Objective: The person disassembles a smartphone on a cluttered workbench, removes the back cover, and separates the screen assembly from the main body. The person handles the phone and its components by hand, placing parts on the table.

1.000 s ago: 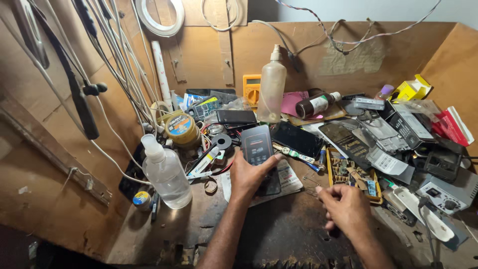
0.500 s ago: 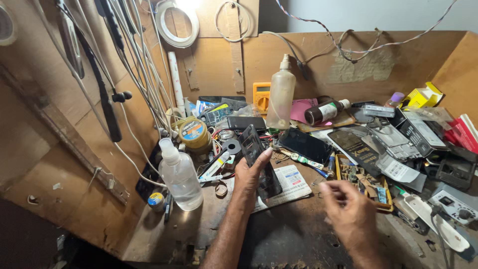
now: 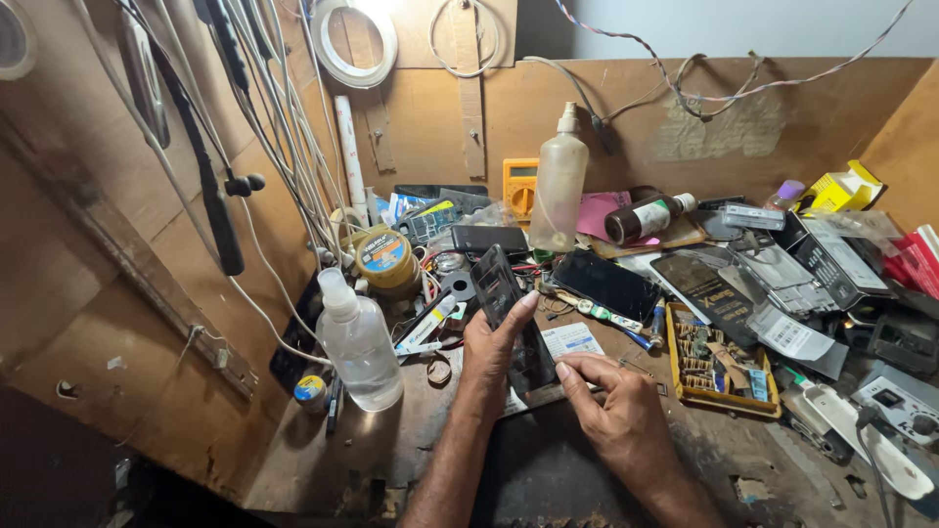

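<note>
The black phone (image 3: 511,318) stood tilted near the workbench's (image 3: 391,450) front edge, your left hand (image 3: 492,344) clasped around it, your right hand (image 3: 614,416) pinching its lower end. A slip could have knocked the clear bottle (image 3: 358,342), part-full of liquid; the yellow tray (image 3: 719,364) held small parts.

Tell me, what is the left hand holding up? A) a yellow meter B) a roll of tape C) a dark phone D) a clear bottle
C: the left hand grips a dark phone tilted over the bench, while the right hand touches its lower edge.
</note>
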Available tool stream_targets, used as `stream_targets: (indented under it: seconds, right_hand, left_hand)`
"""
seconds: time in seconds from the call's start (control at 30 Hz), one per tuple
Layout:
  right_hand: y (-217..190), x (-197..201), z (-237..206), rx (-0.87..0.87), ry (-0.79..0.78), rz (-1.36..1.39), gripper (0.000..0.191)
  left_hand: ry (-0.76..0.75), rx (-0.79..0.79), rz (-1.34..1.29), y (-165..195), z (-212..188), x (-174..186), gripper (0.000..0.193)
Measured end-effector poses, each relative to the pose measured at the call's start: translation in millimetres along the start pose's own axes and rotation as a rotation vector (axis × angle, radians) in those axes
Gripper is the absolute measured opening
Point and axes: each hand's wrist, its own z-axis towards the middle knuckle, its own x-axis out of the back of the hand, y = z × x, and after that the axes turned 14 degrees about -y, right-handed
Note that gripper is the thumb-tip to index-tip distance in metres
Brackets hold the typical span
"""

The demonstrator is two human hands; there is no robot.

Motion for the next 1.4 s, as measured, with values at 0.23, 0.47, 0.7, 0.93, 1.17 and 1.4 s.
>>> stream_targets:
  seconds: [0.23, 0.47, 0.7, 0.93, 1.17, 1.4]
  right_hand:
    - [3.5, -0.9, 2.1, 0.088, 0.012, -0.055, 0.025]
    - [4.9, 0.3, 3.3, 0.07, -0.006, -0.045, 0.025]
    - [-5.2, -0.1, 0.7, 0.113, 0.013, -0.1, 0.022]
    - [-12.5, 0.4, 0.6, 0.052, -0.013, -0.059, 0.022]
    - [-12.6, 0.7, 5.0, 0.109, 0.016, -0.116, 0.021]
    - [-17.6, 2.2, 6.5, 0.103, 0.015, -0.125, 0.022]
  left_hand:
    - [-0.008, -0.004, 0.008, -1.6, 1.1, 1.6, 0.032]
    - [-0.017, -0.042, 0.047, -5.2, 2.8, 2.0, 0.026]
    - [-0.039, -0.074, 0.073, -4.3, -0.7, -0.2, 0.025]
    - [-0.027, -0.077, 0.066, -1.1, -4.6, -3.0, 0.027]
    - [0.048, -0.053, 0.128, -6.4, 0.0, 2.6, 0.037]
    - [0.043, -0.045, 0.125, -7.2, 1.1, 3.9, 0.039]
